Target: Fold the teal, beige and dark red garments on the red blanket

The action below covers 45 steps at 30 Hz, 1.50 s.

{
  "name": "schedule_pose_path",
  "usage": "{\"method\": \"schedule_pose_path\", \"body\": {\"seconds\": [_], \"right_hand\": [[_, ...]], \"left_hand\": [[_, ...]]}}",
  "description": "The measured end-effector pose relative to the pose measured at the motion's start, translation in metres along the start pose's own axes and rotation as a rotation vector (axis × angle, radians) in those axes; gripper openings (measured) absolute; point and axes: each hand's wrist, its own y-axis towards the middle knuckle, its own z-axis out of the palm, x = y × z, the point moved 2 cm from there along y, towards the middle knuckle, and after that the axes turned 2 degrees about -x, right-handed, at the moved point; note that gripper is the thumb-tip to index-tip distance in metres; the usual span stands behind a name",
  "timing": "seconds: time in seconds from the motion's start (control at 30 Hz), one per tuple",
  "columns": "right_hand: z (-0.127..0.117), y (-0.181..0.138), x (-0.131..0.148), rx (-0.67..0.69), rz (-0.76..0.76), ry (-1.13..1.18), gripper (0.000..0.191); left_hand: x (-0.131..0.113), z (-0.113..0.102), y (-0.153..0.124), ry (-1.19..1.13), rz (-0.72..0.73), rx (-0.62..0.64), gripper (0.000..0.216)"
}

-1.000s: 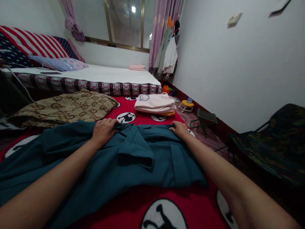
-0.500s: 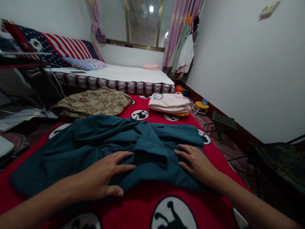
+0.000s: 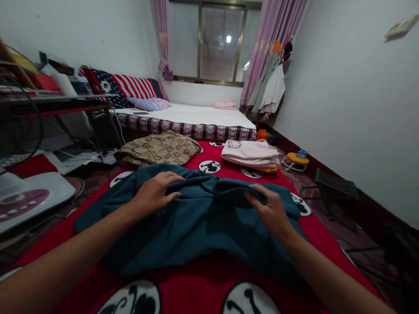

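Observation:
A dark teal garment (image 3: 196, 231) lies rumpled across the red blanket in front of me; its exact kind is hard to make out. My right hand (image 3: 270, 211) pinches a folded band of its cloth between thumb and fingers, raising that edge a little. On the garment's left part, my left hand (image 3: 157, 192) has its thumb apart from bent fingers and appears to rest on the fabric. Just beyond lies a brown patterned cloth (image 3: 160, 148). To its right sits a stack of folded pale pink clothes (image 3: 250, 153) with a yellow piece underneath.
The red blanket (image 3: 186, 288) carries round white patches with dark figures. A white-topped bed (image 3: 193, 114) stands under the window. At left are a cluttered desk (image 3: 62, 102) and a white-and-pink appliance (image 3: 29, 198). A yellow stool (image 3: 297, 159) and a green folding stool (image 3: 337, 185) stand at right.
My right hand has gone from lying spread on the cloth to pinching its band, which is now raised. My left hand has moved farther up the garment. The view has shifted left.

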Motion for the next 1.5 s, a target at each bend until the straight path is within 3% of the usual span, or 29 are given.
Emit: {"method": "schedule_pose_path", "body": {"seconds": [0.07,0.13,0.27,0.37,0.5,0.57,0.7,0.8,0.9,0.97,1.07,1.17,1.23,1.3,1.33,1.43,1.5], "right_hand": [[-0.023,0.01,-0.01,-0.285,0.155,0.274,0.025],[-0.04,0.017,-0.021,-0.448,0.296,0.509,0.027],[-0.054,0.021,-0.043,-0.54,0.51,0.788,0.026],[-0.061,0.017,-0.055,-0.596,0.533,0.808,0.024],[-0.067,-0.001,-0.078,-0.622,0.413,0.619,0.024],[-0.07,-0.017,-0.096,-0.575,0.407,0.41,0.022],[-0.076,-0.042,-0.12,-0.179,0.483,-0.162,0.027],[-0.074,-0.043,-0.097,-0.136,0.233,-0.551,0.036],[-0.052,-0.032,-0.057,-0.093,-0.105,-0.593,0.041],[-0.03,-0.026,-0.045,0.107,-0.228,-0.547,0.042],[-0.005,-0.029,-0.06,0.387,-0.22,-0.621,0.044],[0.002,-0.038,-0.092,0.387,-0.169,-0.751,0.05],[0.001,-0.042,-0.107,0.35,-0.185,-0.792,0.053],[0.0,-0.045,-0.113,0.335,-0.211,-0.802,0.054],[0.0,-0.046,-0.113,0.325,-0.221,-0.804,0.054],[0.001,-0.046,-0.112,0.293,-0.233,-0.807,0.054],[0.003,-0.046,-0.111,0.275,-0.235,-0.807,0.054]], "left_hand": [[0.02,-0.006,0.001,0.111,-0.041,-0.034,0.066],[0.038,-0.005,0.001,0.128,-0.075,0.048,0.067],[0.059,0.0,0.005,-0.033,-0.167,0.112,0.032],[0.067,-0.011,0.015,-0.268,-0.221,0.05,0.035],[0.069,-0.029,0.029,-0.42,-0.219,0.041,0.044],[0.066,-0.028,0.032,-0.393,-0.167,0.136,0.042],[0.055,-0.017,0.029,-0.169,-0.097,0.342,0.037],[0.035,-0.015,0.029,0.002,-0.112,0.177,0.034],[-0.002,-0.004,0.029,-0.006,0.081,0.012,0.036],[-0.026,0.017,0.025,-0.036,0.247,0.082,0.042],[-0.041,0.057,0.017,0.012,0.31,0.29,0.055],[-0.036,0.081,0.013,-0.016,0.275,0.417,0.063],[-0.03,0.078,0.014,-0.086,0.283,0.447,0.06],[-0.022,0.062,0.019,-0.17,0.279,0.373,0.05],[-0.015,0.049,0.022,-0.195,0.253,0.275,0.045],[0.018,0.01,0.03,-0.096,0.053,-0.108,0.033],[0.047,-0.011,0.035,0.047,-0.101,-0.224,0.028]]}}
